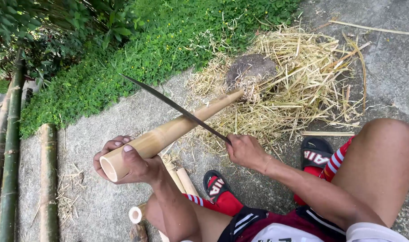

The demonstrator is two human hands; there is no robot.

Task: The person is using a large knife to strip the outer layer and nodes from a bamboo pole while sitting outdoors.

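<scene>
The left hand (126, 162) wraps its fingers around the near open end of a pale, hollow bamboo tube (168, 133), whose far tip rests against a grey stone block (250, 68) amid dry straw shavings (298, 85). The right hand (245, 151), fingers closed, grips a long dark blade (173, 105) lying across the tube.

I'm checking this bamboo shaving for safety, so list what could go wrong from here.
1. The long blade lies across the bamboo piece between both hands; a slip down the smooth surface could reach the left hand.
2. The bamboo's far tip rests in loose shavings, so it might shift.
3. Feet in open sandals lie close below the blade.
</scene>
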